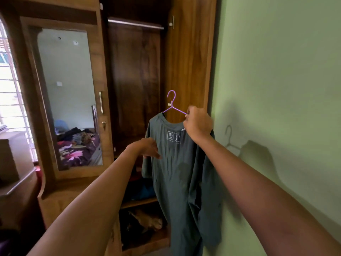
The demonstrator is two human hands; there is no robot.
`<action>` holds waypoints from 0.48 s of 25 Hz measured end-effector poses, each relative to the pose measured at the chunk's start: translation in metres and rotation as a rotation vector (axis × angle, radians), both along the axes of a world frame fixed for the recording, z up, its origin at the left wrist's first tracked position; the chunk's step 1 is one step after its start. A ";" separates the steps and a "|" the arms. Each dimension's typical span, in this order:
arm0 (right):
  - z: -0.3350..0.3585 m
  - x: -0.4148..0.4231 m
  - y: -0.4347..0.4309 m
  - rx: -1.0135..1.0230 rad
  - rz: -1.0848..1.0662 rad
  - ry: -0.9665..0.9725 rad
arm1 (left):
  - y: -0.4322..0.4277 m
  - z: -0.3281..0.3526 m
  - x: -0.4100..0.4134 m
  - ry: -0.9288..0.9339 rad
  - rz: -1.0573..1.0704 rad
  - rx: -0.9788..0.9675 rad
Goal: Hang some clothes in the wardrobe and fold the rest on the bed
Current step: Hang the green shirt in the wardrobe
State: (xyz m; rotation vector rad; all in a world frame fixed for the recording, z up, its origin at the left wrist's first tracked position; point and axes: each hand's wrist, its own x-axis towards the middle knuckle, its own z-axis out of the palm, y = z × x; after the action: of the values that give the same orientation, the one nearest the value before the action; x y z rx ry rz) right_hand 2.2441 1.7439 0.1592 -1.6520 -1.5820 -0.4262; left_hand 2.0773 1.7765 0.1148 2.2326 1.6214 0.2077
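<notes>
Hanging from a purple hanger (172, 107), a grey T-shirt (177, 172) is shown in front of the open wardrobe (134, 80), well below the rail (135, 24) and not on it. The hanger's right shoulder wire is clamped between the curled fingers and thumb of the right hand (198, 124); the hook is seen upright and free. The left hand (147, 147) is laid against the shirt's left shoulder with its fingers bent toward the cloth; whether any cloth is pinched cannot be told. A printed neck label (173, 136) is turned toward the camera. Folded clothes (142, 193) are seen on a lower shelf of the wardrobe. A bed with heaped clothes is reflected in the door mirror (68, 97). The shadow (239, 145) of hanger and shirt is cast on the green wall (276, 61).
</notes>
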 end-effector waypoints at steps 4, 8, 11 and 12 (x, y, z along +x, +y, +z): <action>0.036 -0.015 0.096 0.059 -0.053 -0.082 | 0.109 0.026 -0.018 -0.018 0.018 0.161; 0.093 -0.038 0.189 0.138 -0.127 -0.161 | 0.222 0.065 -0.037 0.000 0.019 0.234; 0.135 -0.052 0.242 0.196 -0.203 -0.201 | 0.289 0.105 -0.051 0.067 -0.024 0.242; 0.150 -0.057 0.262 0.222 -0.215 -0.219 | 0.313 0.120 -0.054 0.092 -0.042 0.264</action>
State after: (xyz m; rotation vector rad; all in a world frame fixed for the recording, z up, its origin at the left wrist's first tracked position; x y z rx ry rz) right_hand 2.1872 2.0064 0.3092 -1.6507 -1.4542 -0.8888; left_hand 2.0232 2.0896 0.2351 2.5038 1.6766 0.3297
